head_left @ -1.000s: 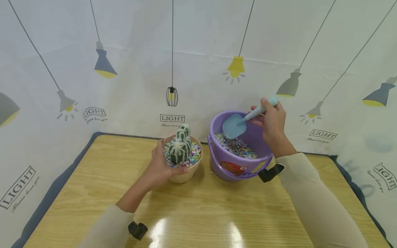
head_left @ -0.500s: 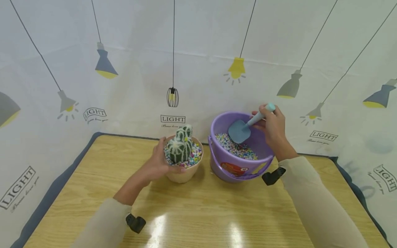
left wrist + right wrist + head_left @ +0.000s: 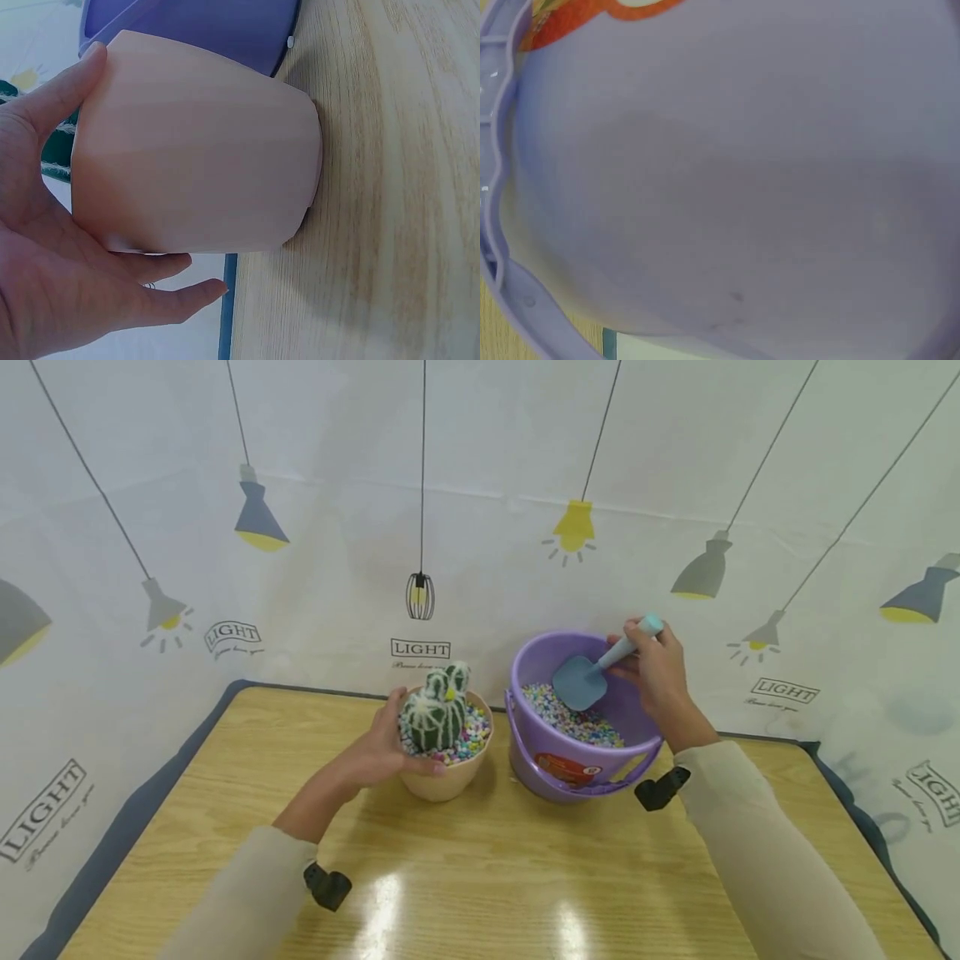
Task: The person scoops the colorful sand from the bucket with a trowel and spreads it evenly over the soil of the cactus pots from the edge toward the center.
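My left hand (image 3: 378, 747) grips a pale peach flowerpot (image 3: 442, 783), thumb along the near rim. A green artificial cactus (image 3: 435, 722) with white fuzzy ribs stands in it, amid colourful small pebbles (image 3: 476, 732). To the right is a purple bucket (image 3: 555, 647) partly filled with similar pebbles (image 3: 555, 717). Over the bucket, my right hand (image 3: 660, 672) holds the handle of a light-blue toy shovel (image 3: 579, 683); its blade is inside, at the pebbles. In the left wrist view, my fingers and thumb span the pot (image 3: 195, 150). Only bucket wall (image 3: 742, 187) fills the right wrist view.
The bucket's carry handle (image 3: 517, 743) hangs down its front side. Both containers stand near the back edge of a wooden table (image 3: 480, 877). Behind it hangs a white cloth (image 3: 322, 568) printed with lamps.
The shovel has gone down and slightly right, deeper into the bucket. In my left hand, the pot has turned slightly, so a yellow spot on the cactus now shows.
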